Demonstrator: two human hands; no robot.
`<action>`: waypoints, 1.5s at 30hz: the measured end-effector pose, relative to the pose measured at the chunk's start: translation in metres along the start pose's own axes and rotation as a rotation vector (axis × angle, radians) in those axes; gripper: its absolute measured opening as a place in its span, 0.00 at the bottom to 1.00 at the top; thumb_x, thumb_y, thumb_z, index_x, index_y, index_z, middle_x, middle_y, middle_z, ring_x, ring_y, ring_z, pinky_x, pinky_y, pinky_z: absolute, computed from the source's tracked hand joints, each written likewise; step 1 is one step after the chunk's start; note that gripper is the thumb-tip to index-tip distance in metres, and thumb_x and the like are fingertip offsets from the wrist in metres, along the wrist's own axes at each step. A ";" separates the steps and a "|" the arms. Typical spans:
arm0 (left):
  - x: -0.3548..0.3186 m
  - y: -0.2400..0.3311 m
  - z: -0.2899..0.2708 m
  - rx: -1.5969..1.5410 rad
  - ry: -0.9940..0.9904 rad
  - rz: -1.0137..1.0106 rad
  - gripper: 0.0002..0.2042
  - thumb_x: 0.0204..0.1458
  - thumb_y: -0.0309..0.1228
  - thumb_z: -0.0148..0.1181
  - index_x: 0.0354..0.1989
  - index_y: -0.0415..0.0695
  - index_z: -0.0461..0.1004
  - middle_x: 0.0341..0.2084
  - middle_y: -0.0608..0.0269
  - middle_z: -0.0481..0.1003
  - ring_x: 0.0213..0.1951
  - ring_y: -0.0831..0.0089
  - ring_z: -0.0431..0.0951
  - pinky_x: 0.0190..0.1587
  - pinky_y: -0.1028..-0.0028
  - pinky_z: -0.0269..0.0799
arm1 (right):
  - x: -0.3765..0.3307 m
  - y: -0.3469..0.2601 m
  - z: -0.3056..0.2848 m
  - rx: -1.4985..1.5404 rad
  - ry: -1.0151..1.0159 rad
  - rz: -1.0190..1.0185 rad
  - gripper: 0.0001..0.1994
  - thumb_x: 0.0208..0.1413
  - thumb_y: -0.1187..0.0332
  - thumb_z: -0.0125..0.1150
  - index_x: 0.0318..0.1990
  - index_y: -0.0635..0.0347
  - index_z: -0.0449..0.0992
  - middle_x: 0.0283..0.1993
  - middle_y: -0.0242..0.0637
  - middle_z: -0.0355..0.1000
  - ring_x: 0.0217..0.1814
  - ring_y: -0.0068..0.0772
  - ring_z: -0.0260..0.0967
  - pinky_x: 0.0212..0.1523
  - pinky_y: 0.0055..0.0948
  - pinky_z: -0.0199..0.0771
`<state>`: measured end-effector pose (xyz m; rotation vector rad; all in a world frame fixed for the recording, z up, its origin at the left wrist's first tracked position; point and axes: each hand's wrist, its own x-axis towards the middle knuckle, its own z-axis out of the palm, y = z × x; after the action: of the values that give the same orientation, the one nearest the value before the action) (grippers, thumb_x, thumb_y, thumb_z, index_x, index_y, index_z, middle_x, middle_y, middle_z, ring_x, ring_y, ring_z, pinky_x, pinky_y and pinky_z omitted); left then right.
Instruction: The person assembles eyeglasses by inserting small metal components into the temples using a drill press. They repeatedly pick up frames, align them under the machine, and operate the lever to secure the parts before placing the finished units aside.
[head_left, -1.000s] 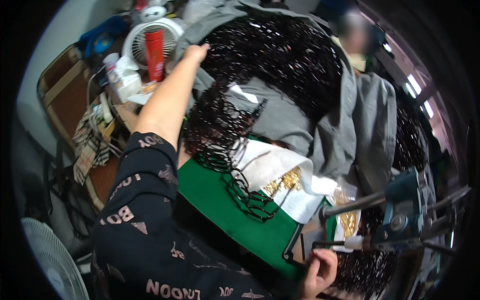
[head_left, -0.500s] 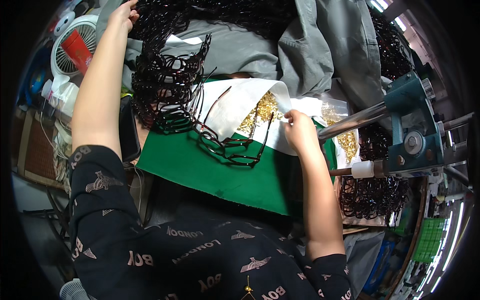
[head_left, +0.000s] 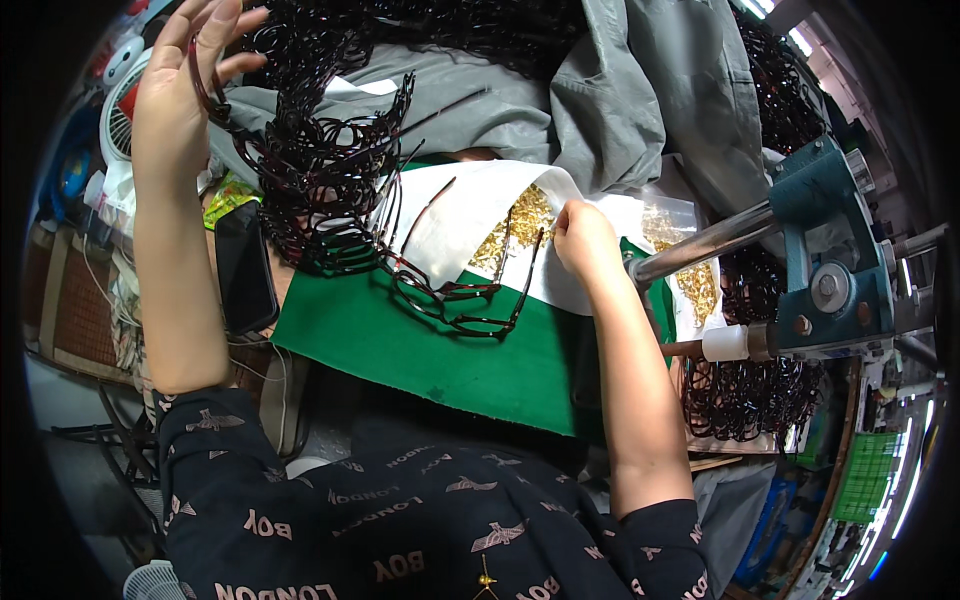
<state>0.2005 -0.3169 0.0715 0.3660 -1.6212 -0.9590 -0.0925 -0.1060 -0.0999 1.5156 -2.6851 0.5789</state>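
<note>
At the far left my raised left hand (head_left: 178, 105) grips a dark eyeglass frame (head_left: 208, 95), part of it behind the fingers and thumb. Beside it rises a dense stack of dark eyeglass frames (head_left: 325, 190). My right hand (head_left: 584, 238) is closed at the edge of a white sheet (head_left: 440, 215); what its fingertips pinch, if anything, is hidden. Small gold-coloured metal parts (head_left: 520, 228) lie on that sheet. A pair of dark eyeglass frames (head_left: 475, 292) with its temples spread rests over the sheet and the green mat (head_left: 400, 345).
Right of my right forearm stands a blue-green bench machine (head_left: 825, 250) with a steel shaft (head_left: 705, 243). Grey cloth (head_left: 480, 110) covers the far side under more frames. A black phone (head_left: 246, 275) and a fan (head_left: 117, 130) are at left.
My left hand has moved left and turned palm-up from the far pile; an eyeglass frame now shows in it. My right hand has shifted slightly left and up, its fingers curled tighter.
</note>
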 end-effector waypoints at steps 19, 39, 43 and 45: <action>-0.162 0.056 0.153 -0.100 -0.684 -0.068 0.29 0.46 0.15 0.52 0.59 0.33 0.52 0.38 0.51 0.75 0.42 0.67 0.76 0.42 0.74 0.71 | -0.141 -0.047 -0.119 1.084 0.138 0.047 0.06 0.46 0.81 0.58 0.31 0.66 0.69 0.31 0.33 0.70 0.29 0.18 0.67 0.32 0.16 0.68; -0.196 0.070 0.183 -0.154 -0.707 -0.254 0.20 0.46 0.18 0.57 0.50 0.33 0.64 0.35 0.57 0.74 0.36 0.74 0.76 0.39 0.77 0.72 | -0.171 -0.018 -0.128 0.938 0.056 -0.036 0.07 0.45 0.79 0.61 0.33 0.65 0.70 0.29 0.31 0.66 0.26 0.16 0.61 0.28 0.16 0.62; -0.193 0.072 0.183 -0.173 -0.770 -0.268 0.20 0.47 0.19 0.58 0.50 0.33 0.64 0.36 0.58 0.74 0.36 0.76 0.75 0.39 0.77 0.72 | -0.169 -0.022 -0.140 0.869 0.066 -0.143 0.08 0.43 0.79 0.62 0.34 0.65 0.72 0.29 0.34 0.67 0.27 0.18 0.64 0.29 0.18 0.65; -0.193 0.072 0.182 -0.197 -0.778 -0.292 0.21 0.46 0.18 0.57 0.51 0.34 0.63 0.36 0.58 0.74 0.37 0.76 0.75 0.40 0.77 0.71 | -0.167 -0.020 -0.142 1.026 -0.043 -0.042 0.08 0.43 0.80 0.62 0.33 0.66 0.72 0.31 0.34 0.68 0.30 0.19 0.66 0.31 0.17 0.66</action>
<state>0.1070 -0.0697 -0.0049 0.0852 -2.1731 -1.6028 -0.0116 0.0677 0.0082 1.6663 -2.4274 2.1487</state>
